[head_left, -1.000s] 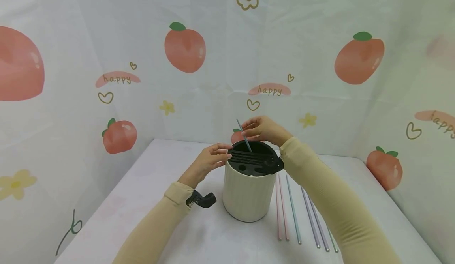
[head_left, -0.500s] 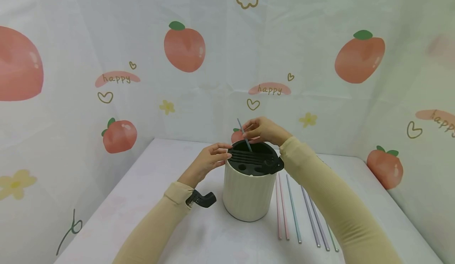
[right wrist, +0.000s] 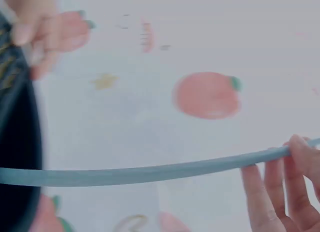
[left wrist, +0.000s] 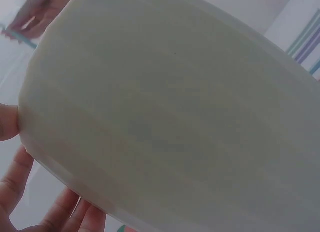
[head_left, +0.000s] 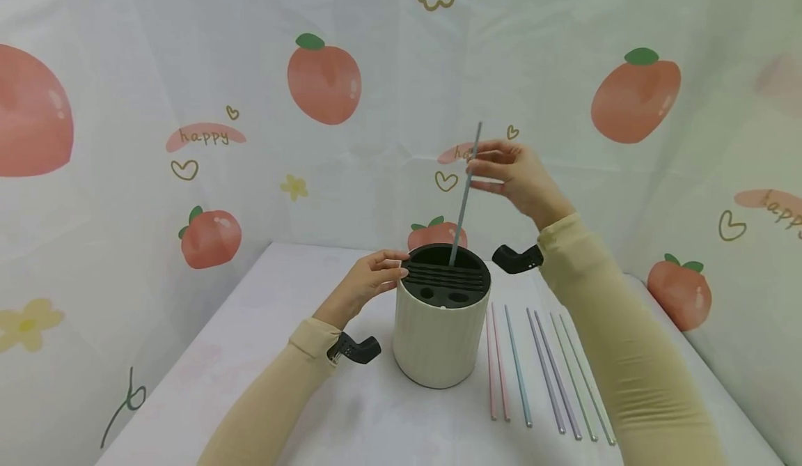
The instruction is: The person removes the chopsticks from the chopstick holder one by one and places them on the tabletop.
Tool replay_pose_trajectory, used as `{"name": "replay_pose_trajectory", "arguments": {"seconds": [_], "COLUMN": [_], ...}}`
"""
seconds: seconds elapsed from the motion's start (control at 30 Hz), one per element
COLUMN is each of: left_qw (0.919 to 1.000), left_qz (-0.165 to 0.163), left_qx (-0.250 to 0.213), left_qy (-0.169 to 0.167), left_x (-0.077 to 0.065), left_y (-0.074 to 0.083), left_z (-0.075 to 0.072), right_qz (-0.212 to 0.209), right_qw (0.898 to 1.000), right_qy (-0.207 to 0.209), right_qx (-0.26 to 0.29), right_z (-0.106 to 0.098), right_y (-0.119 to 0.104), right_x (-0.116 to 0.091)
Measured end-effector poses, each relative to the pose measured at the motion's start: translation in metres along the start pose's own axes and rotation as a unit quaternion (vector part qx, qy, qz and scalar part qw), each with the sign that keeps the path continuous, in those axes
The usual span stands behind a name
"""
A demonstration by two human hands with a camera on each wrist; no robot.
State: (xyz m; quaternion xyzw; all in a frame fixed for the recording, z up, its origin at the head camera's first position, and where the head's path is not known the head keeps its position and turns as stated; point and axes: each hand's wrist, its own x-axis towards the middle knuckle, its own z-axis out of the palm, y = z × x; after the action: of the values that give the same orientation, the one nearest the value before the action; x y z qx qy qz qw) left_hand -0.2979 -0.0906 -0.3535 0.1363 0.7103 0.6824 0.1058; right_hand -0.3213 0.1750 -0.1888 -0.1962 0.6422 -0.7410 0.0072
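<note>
A cream, ribbed utensil holder [head_left: 438,347] stands upright on the table, its black insert [head_left: 441,278] having long slots, holes and a larger compartment at the back. My left hand [head_left: 363,281] grips the upper left side of the holder; in the left wrist view its fingers [left wrist: 60,209] curve along the wall, thumb near the rim. Above and right of the holder, my right hand [head_left: 523,180] pinches a blue chopstick [head_left: 462,215] near its upper end. The chopstick leans slightly right, its lower end overlapping the back compartment. In the right wrist view, fingertips hold the chopstick [right wrist: 150,176].
Right of the holder lie pink chopsticks [head_left: 500,368], one blue chopstick [head_left: 519,368], purple chopsticks [head_left: 554,375] and green chopsticks [head_left: 583,375], roughly side by side on the white table [head_left: 376,424]. A fruit-printed cloth [head_left: 388,152] hangs behind. Each wrist wears a black camera mount [head_left: 516,258].
My right hand has risen and moved right, drawing the blue chopstick up; its lean has swung from left to right. My left hand has stayed on the holder.
</note>
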Motion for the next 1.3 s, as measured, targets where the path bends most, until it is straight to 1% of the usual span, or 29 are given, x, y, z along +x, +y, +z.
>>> {"name": "replay_pose_trajectory", "arguments": {"seconds": [0.07,0.1,0.17,0.2,0.3,0.37,0.47,0.57,0.67,0.7,0.8,0.9,1.0,1.1,1.2,1.3], "left_qw": [1.0000,1.0000,1.0000,1.0000,1.0000,1.0000,1.0000,0.9999,0.9998,0.9998,0.9998,0.9999,0.9999,0.9999,0.9999,0.9999], "left_qz": [-0.001,-0.001,-0.001,-0.001,-0.003,-0.003,-0.003,-0.002,0.000,0.001,0.001,-0.001,-0.001,-0.001,-0.002,-0.003], "left_qx": [0.001,0.001,-0.002,-0.002,-0.004,-0.004,-0.005,-0.011,-0.017,-0.018,-0.017,-0.014,-0.012,-0.012,-0.011,-0.009], "left_qy": [0.001,0.002,0.003,0.003,0.003,0.004,0.006,0.008,0.007,0.007,0.006,0.006,0.006,0.006,0.008,0.009], "left_x": [0.000,0.000,0.001,0.001,0.001,0.001,0.002,0.002,0.002,0.002,0.001,0.001,0.001,0.001,0.001,0.001], "left_y": [0.000,0.000,0.000,0.000,0.000,0.000,0.000,-0.001,-0.001,-0.001,-0.001,-0.001,-0.001,-0.001,-0.001,0.000], "left_z": [0.000,0.000,0.000,0.000,0.000,0.000,0.000,0.000,0.000,0.000,0.000,0.000,0.001,0.001,0.001,0.001], "right_qz": [-0.026,-0.036,-0.051,-0.056,-0.055,-0.045,-0.017,0.034,0.087,0.105,0.138,0.171,0.200,0.230,0.251,0.267], "right_qw": [0.998,0.995,0.990,0.988,0.986,0.988,0.991,0.992,0.990,0.989,0.982,0.971,0.962,0.952,0.946,0.940], "right_qy": [0.026,0.040,0.065,0.074,0.102,0.113,0.122,0.116,0.104,0.099,0.085,0.075,0.073,0.081,0.093,0.103], "right_qx": [0.050,0.078,0.115,0.125,0.121,0.098,0.051,0.017,-0.023,-0.040,-0.101,-0.150,-0.173,-0.184,-0.183,-0.186], "right_z": [-0.009,-0.014,-0.026,-0.033,-0.056,-0.070,-0.089,-0.105,-0.118,-0.122,-0.132,-0.137,-0.140,-0.140,-0.138,-0.135], "right_y": [-0.015,-0.021,-0.030,-0.033,-0.034,-0.027,-0.006,0.022,0.053,0.064,0.098,0.128,0.155,0.178,0.194,0.207], "right_x": [-0.005,-0.008,-0.015,-0.019,-0.032,-0.040,-0.048,-0.057,-0.066,-0.069,-0.078,-0.087,-0.096,-0.103,-0.109,-0.112]}}
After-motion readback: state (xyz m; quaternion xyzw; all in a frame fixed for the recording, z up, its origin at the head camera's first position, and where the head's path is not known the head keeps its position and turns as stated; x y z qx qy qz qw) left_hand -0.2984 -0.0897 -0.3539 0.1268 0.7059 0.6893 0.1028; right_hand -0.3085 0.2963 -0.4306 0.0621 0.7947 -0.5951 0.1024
